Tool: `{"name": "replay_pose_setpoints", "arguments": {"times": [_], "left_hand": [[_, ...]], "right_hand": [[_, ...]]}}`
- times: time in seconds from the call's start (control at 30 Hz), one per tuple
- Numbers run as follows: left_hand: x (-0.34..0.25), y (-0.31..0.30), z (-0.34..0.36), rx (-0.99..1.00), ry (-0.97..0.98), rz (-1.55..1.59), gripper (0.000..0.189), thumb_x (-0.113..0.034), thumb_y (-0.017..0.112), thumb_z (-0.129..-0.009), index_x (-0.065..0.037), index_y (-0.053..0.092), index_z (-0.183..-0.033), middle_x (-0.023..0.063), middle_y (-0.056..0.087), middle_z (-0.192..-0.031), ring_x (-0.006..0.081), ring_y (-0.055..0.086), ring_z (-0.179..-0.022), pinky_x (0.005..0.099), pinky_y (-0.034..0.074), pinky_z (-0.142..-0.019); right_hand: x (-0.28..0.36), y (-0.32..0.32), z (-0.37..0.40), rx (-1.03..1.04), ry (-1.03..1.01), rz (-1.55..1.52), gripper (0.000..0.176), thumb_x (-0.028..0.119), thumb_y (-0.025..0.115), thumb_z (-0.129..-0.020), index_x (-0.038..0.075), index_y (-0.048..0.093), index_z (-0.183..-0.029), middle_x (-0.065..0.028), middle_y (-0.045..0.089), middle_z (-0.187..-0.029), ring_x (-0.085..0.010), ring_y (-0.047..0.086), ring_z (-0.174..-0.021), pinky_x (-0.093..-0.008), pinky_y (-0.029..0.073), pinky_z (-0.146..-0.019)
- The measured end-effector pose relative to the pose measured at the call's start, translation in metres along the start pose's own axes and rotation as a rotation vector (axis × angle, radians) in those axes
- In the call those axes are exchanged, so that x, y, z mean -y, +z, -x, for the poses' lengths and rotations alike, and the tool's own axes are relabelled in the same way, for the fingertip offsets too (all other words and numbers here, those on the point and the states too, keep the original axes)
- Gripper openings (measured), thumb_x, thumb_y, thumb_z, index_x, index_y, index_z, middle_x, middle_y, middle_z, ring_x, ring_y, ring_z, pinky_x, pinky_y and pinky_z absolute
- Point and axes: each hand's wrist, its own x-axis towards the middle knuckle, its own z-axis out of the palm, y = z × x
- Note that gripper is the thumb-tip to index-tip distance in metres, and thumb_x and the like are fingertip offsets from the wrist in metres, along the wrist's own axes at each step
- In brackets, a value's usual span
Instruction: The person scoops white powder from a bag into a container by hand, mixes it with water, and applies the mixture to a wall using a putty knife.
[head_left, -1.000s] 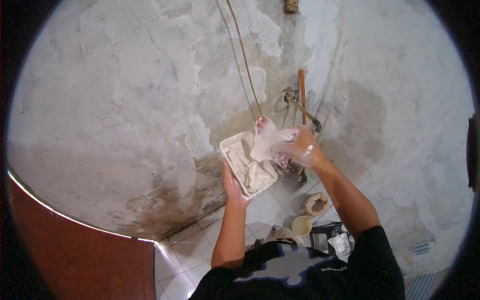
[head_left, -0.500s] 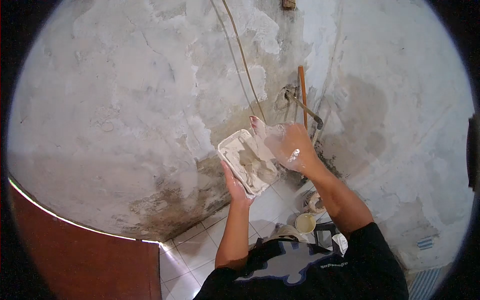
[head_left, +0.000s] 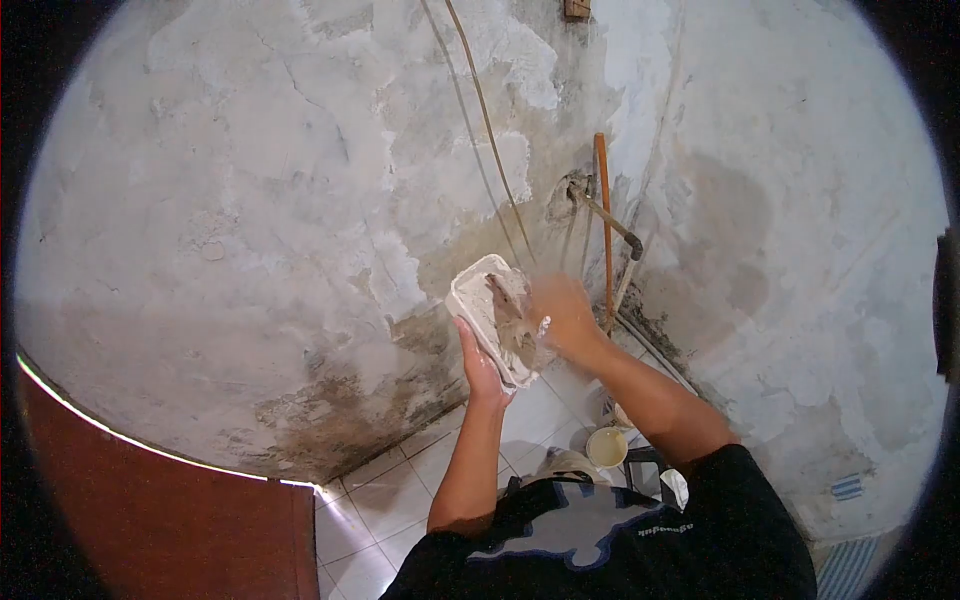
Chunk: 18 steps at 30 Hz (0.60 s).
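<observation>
My left hand point(head_left: 482, 368) grips a shallow, rounded rectangular white tub point(head_left: 462, 306) from its near left side, thumb along the rim. Pale wet putty point(head_left: 484, 305) fills much of the tub, with a darker scooped patch towards its right side. My right hand point(head_left: 562, 312) is at the tub's right edge, smeared by motion and curled, with white putty stuck to it. A pale, blurred shape lies between its fingers and the tub; I cannot make out what it is.
A stained, patchy wall point(head_left: 250, 200) and a second wall meet in a corner. A pipe point(head_left: 615, 223) juts out there beside an orange upright pipe point(head_left: 603, 200). Below are a cup of pale liquid point(head_left: 607, 447), white floor tiles point(head_left: 385, 505) and a red-brown panel point(head_left: 170, 510). A thin cable point(head_left: 485, 110) hangs down.
My right hand has moved down and slightly left, from above the tub's right side to its right edge. The tub has shifted a little right and turned more upright in view.
</observation>
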Motion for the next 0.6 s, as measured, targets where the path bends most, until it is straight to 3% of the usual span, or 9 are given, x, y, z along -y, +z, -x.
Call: {"name": "replay_pose_setpoints", "arguments": {"times": [0.13, 0.2, 0.3, 0.43, 0.53, 0.6], "left_hand": [[0.005, -0.005, -0.003, -0.015, -0.04, 0.028, 0.072, -0.059, 0.031, -0.099, -0.006, 0.029, -0.148, 0.012, 0.038, -0.148, 0.0291, 0.041, -0.133, 0.0422, 0.034, -0.11], [0.005, -0.004, -0.005, 0.005, -0.024, 0.008, 0.071, -0.059, 0.03, -0.099, -0.006, 0.029, -0.147, 0.0123, 0.039, -0.147, 0.0285, 0.042, -0.132, 0.0421, 0.034, -0.11], [-0.002, 0.0, -0.004, 0.037, -0.038, 0.02, 0.073, -0.06, 0.032, -0.098, -0.007, 0.027, -0.149, 0.0107, 0.038, -0.147, 0.0267, 0.041, -0.132, 0.0399, 0.034, -0.11], [-0.007, 0.006, -0.003, -0.069, -0.025, -0.043, 0.068, -0.057, 0.029, -0.1, -0.007, 0.032, -0.146, 0.0114, 0.042, -0.144, 0.0278, 0.044, -0.129, 0.0417, 0.036, -0.109], [-0.006, -0.001, -0.007, 0.031, -0.024, 0.062, 0.065, -0.055, 0.028, -0.101, -0.007, 0.034, -0.144, 0.0115, 0.045, -0.142, 0.0281, 0.046, -0.127, 0.0417, 0.038, -0.107], [-0.004, 0.001, -0.007, 0.028, -0.027, 0.056, 0.065, -0.057, 0.03, -0.1, -0.009, 0.036, -0.144, 0.0105, 0.049, -0.138, 0.0258, 0.051, -0.123, 0.0405, 0.042, -0.103]], "right_hand": [[-0.005, 0.007, -0.011, -0.028, 0.001, 0.009, 0.016, 0.015, 0.064, -0.077, -0.001, 0.067, -0.079, -0.0237, 0.065, -0.079, -0.0421, 0.065, -0.075, -0.0505, 0.052, -0.067], [0.0, -0.001, -0.018, 0.155, 0.003, 0.021, 0.016, 0.015, 0.063, -0.079, 0.0, 0.066, -0.082, -0.0233, 0.065, -0.083, -0.0423, 0.064, -0.082, -0.0509, 0.05, -0.072], [-0.006, 0.001, -0.017, 0.147, -0.074, -0.055, 0.023, 0.019, 0.06, -0.084, -0.002, 0.063, -0.09, -0.0254, 0.062, -0.085, -0.0442, 0.059, -0.086, -0.0522, 0.045, -0.076], [-0.003, -0.015, -0.016, 0.296, -0.121, -0.071, 0.022, 0.018, 0.06, -0.083, -0.002, 0.063, -0.092, -0.0259, 0.062, -0.086, -0.0443, 0.059, -0.087, -0.0518, 0.045, -0.076], [-0.006, -0.017, -0.009, 0.247, -0.197, -0.143, 0.024, 0.019, 0.063, -0.08, -0.002, 0.065, -0.093, -0.0223, 0.064, -0.088, -0.0406, 0.061, -0.091, -0.05, 0.048, -0.081], [-0.011, -0.014, -0.009, 0.385, -0.256, -0.057, 0.024, 0.018, 0.062, -0.08, 0.0, 0.065, -0.096, -0.0215, 0.065, -0.086, -0.0417, 0.062, -0.088, -0.0504, 0.048, -0.08]]}}
